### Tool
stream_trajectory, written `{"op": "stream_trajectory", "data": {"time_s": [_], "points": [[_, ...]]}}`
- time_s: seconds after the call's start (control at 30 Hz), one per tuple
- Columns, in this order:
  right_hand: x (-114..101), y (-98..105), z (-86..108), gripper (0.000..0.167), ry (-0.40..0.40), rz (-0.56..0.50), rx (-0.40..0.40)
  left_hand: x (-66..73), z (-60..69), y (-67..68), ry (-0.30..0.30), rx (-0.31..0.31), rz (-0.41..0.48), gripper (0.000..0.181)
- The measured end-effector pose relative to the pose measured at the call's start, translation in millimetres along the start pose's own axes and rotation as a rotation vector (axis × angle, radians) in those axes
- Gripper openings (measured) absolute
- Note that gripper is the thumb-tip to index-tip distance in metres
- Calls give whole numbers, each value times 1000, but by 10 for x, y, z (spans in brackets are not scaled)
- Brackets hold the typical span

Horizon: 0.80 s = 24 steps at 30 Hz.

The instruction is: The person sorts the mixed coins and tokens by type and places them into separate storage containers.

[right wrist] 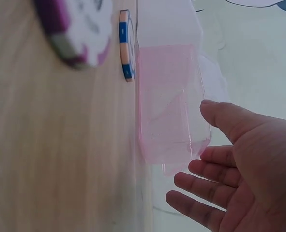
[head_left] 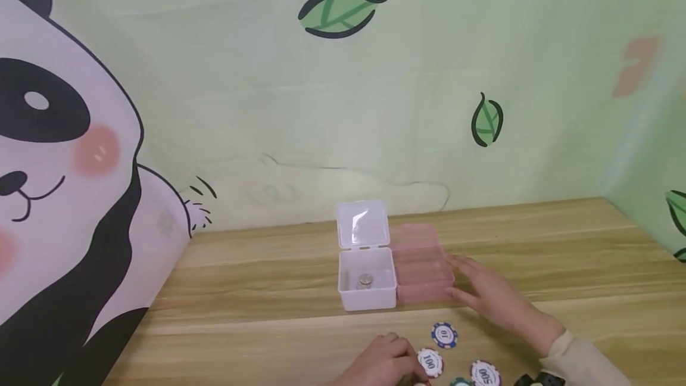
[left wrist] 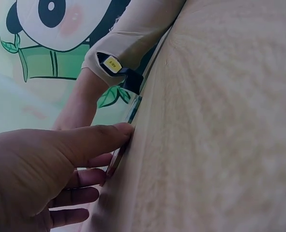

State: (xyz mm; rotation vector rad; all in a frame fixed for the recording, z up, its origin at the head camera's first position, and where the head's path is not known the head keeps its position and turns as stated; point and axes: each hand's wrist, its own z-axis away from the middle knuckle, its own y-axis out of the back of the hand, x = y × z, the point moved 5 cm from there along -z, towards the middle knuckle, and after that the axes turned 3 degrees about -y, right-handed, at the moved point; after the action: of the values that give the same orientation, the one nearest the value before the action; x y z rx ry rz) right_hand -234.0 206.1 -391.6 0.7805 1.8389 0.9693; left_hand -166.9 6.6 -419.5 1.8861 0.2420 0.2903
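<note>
Pink box (head_left: pixel 423 293), toward table's (head_left: pixel 241 290) back edge, looked light, slick; likely best held by sides. Right hand (head_left: pixel 498 299) loosely spread at it, gripping nothing. Chips (head_left: pixel 430 363), farther from edge, seemed hard, suited rim pinch; couldn't tell if left hand (head_left: pixel 382 360) gripped any.

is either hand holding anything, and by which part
No clear grip: the right hand spreads at the pink box's side; whether the left hand pinches a red chip is unclear.
</note>
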Motion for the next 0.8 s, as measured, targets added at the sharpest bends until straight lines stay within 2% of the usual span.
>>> {"op": "stream_trajectory", "data": {"time_s": [0.17,0.37,0.6,0.8], "points": [[1,-3,-11,58,-9,3,4,-1,4,-3,40,-26,23,11],[7,-26,-13,53,10,-6,28,9,16,-4,52,-22,13,7],[23,-45,-15,47,22,-28,58,15,18,-2,50,-38,-43,9],[24,-40,-22,47,16,-46,61,20,19,27,28,-21,-90,14]]}}
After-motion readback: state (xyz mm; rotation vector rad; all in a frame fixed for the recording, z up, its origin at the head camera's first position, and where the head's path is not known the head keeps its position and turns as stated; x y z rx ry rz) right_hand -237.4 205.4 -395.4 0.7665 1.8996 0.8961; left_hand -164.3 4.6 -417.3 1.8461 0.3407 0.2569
